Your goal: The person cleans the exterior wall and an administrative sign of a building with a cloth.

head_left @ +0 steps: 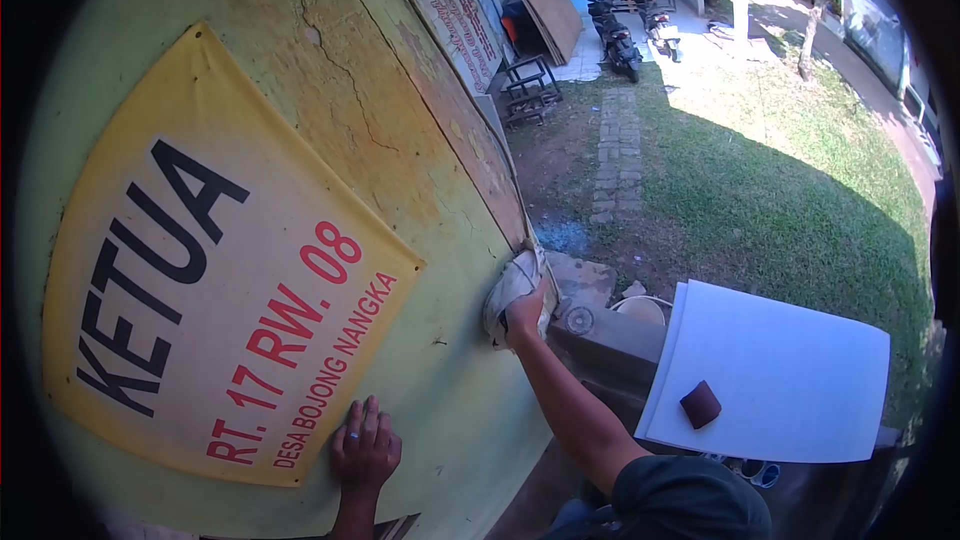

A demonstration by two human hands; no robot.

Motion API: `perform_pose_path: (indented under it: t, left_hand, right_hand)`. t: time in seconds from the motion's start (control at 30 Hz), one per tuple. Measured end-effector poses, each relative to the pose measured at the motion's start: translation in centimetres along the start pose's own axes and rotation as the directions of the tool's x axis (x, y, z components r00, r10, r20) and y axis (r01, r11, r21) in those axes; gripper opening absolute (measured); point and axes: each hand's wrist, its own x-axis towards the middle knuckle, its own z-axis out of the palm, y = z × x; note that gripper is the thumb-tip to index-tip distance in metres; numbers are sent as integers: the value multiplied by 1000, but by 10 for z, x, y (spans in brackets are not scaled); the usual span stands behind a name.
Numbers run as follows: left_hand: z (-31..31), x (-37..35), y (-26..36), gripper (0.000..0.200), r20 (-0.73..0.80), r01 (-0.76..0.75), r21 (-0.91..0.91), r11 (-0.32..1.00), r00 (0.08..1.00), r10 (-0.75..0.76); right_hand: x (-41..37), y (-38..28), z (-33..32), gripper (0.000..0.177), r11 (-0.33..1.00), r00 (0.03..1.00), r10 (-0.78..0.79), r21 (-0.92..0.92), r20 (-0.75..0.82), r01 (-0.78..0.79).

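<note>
Left hand (pixel 367 445) spread, empty, resting on yellow-green wall (pixel 450 395) just beside KETUA banner (pixel 235 280). Right hand (pixel 524 316), apart from it, clamped on crumpled whitish cloth (pixel 512 283) at wall's edge, ahead and rightward of left. Maroon pad (pixel 700 405) on white sheets (pixel 800 370), right. Beyond: lawn (pixel 740 185), motorcycles (pixel 618 45).

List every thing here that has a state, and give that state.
Left hand: fingers extended, against the wall
Right hand: gripping the pale bundle
Pale bundle: crumpled, at the wall's edge
Wall: cracked, paint peeling
Banner: spread, fastened
White sheets: stacked
Dark pad: lying on the white sheets
Motorbikes: standing riderless
Brown board: leaning
</note>
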Motion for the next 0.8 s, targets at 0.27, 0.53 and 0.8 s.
perform_pose_path:
  t: [0.27,0.53,0.8]
  left_hand:
    - [1,-2,1,34,9,-10,3,1000,1000,10]
    - [1,-2,1,31,15,-9,98,995,1000,8]
    - [-1,-3,2,31,26,1,73,997,1000,-3]
  right_hand:
    - [-103,-229,34,70,672,617,-711,67,337,738]
    - [-11,-41,-4,76,974,973,-162,-132,166,185]
    - [-43,-125,24,55,836,907,-17,503,421,-218]
